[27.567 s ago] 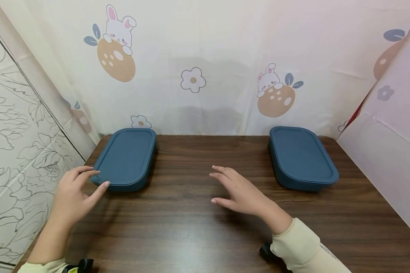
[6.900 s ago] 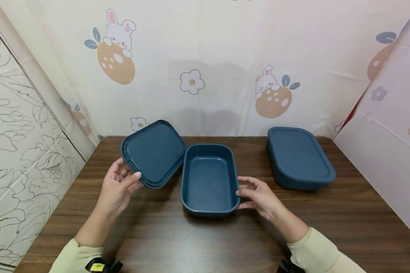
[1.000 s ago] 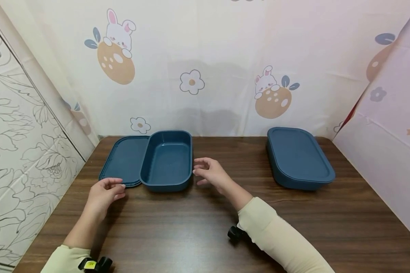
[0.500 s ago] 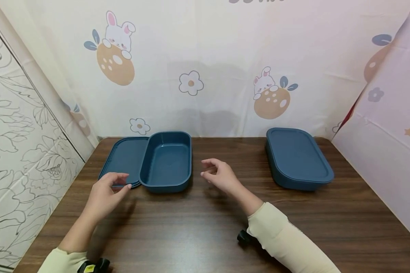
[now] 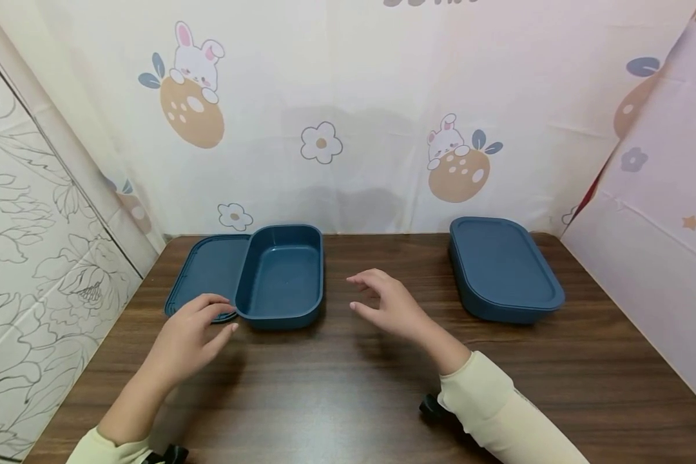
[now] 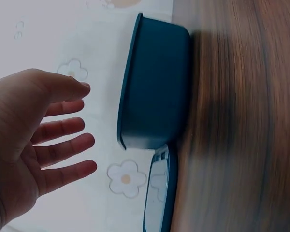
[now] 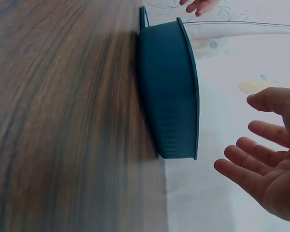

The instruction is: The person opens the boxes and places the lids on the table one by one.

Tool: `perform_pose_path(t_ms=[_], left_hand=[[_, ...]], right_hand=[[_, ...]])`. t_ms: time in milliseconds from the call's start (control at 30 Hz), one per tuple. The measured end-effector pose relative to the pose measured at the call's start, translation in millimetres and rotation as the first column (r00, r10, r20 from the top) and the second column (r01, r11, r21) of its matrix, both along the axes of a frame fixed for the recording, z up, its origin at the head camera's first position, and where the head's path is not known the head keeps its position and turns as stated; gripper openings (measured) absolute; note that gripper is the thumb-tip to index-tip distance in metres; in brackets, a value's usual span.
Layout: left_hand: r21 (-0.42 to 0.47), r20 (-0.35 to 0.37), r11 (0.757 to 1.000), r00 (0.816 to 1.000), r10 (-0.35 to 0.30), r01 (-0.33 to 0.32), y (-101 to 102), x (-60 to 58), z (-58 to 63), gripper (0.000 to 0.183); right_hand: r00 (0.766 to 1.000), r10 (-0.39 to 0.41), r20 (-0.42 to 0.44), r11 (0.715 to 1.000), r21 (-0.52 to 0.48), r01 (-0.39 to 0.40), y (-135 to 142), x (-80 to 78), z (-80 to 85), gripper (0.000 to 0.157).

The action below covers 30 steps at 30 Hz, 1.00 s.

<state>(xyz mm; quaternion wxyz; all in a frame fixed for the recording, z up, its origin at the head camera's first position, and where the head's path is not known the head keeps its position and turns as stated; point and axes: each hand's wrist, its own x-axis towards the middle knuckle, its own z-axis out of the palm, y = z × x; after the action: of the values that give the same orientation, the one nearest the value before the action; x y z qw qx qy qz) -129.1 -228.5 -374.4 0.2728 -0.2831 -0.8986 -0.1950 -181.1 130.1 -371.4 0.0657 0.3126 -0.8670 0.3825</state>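
A blue rectangular food container (image 5: 284, 277) sits uncovered at the table's back left, nothing inside it. Its flat blue lid (image 5: 211, 270) lies on the table against the container's left side. My left hand (image 5: 188, 338) hovers over the lid's near edge, fingers apart and holding nothing; in the left wrist view its fingers (image 6: 63, 150) are spread, with the container beyond. To the right of the container my right hand (image 5: 391, 306) hangs in the air, also empty. The right wrist view shows its loosely extended fingers (image 7: 251, 154) apart from the container wall (image 7: 169, 92).
A second blue container with its lid on (image 5: 504, 270) stands at the back right of the dark wood table (image 5: 336, 399). Behind the table hangs a pale curtain (image 5: 371, 77) printed with rabbits and flowers. A floral-line panel (image 5: 29, 258) borders the left.
Earlier the left hand held the lid and the right hand the container; both now rest at the back left. Over the last second the right hand has drawn away rightward, the left slightly rightward.
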Motion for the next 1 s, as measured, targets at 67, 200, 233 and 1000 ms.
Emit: perform_pose_path(t_ms=[67,200,233,1000], left_hand=[[0.004,-0.008,1.000,1.000,-0.014,0.014,4,1.2,1.3,0.026],[0.011,-0.020,0.999,0.998,-0.051,0.052,12,4.5,2.9,0.030],[0.013,-0.025,0.998,0.998,-0.064,0.064,14,5.2,3.2,0.031],[0.002,0.011,0.979,0.979,-0.206,0.206,74,7.2,3.4,0.033]], right_hand=[[0.998,0.001,-0.057,1.000,0.002,-0.001,4,2.9,-0.1,0.041],[0.992,-0.007,-0.126,1.000,0.011,0.009,12,8.7,-0.2,0.042],[0.991,-0.008,-0.137,1.000,0.021,0.011,14,10.3,-0.2,0.042],[0.955,-0.080,-0.287,0.981,0.148,0.126,73,41.4,-0.9,0.048]])
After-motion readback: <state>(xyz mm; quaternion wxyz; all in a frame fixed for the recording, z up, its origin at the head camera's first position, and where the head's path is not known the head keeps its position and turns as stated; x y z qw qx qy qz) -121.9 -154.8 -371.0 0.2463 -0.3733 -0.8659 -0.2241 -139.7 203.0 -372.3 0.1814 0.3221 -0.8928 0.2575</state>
